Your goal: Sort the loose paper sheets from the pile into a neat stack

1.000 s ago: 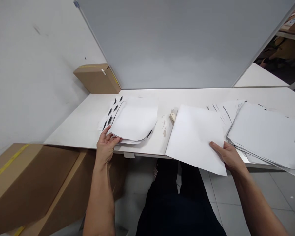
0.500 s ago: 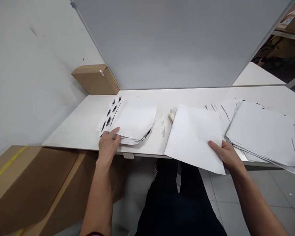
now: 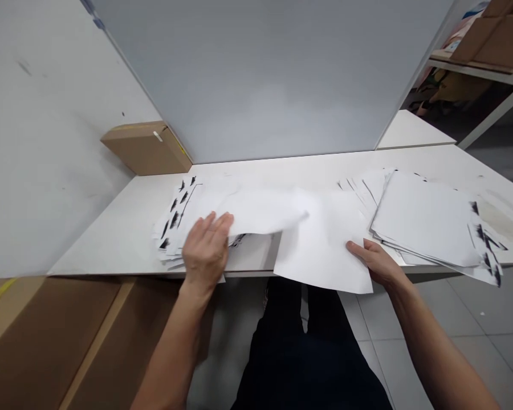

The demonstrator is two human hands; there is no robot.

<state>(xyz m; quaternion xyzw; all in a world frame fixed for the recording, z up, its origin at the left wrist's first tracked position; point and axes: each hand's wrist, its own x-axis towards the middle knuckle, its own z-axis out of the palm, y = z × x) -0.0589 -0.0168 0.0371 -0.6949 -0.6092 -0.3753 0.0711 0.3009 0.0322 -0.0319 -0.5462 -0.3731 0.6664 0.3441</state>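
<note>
My right hand (image 3: 374,259) pinches the right edge of a white paper sheet (image 3: 325,245) that overhangs the table's front edge. At the left, my left hand (image 3: 207,247) has its fingers stretched out against the near left part of another white sheet (image 3: 260,210). This sheet is raised and bent, and its blurred right end overlaps the sheet in my right hand. The left thumb is hidden. Under and beside the left hand lies a paper stack (image 3: 175,216) with black brush-like marks along its left side. Another stack (image 3: 427,219), with black marks at its right, lies beyond my right hand.
A white table (image 3: 106,233) runs across, backed by a grey-white panel (image 3: 273,85). A cardboard box (image 3: 149,148) stands at the back left. Larger cartons (image 3: 47,336) are on the floor at lower left. A shelf (image 3: 479,71) with boxes is at upper right.
My left hand has moved right and turned back-up, and the top sheet of the left stack has swung up and rightward. My right hand still pinches its sheet. The view has shifted slightly.
</note>
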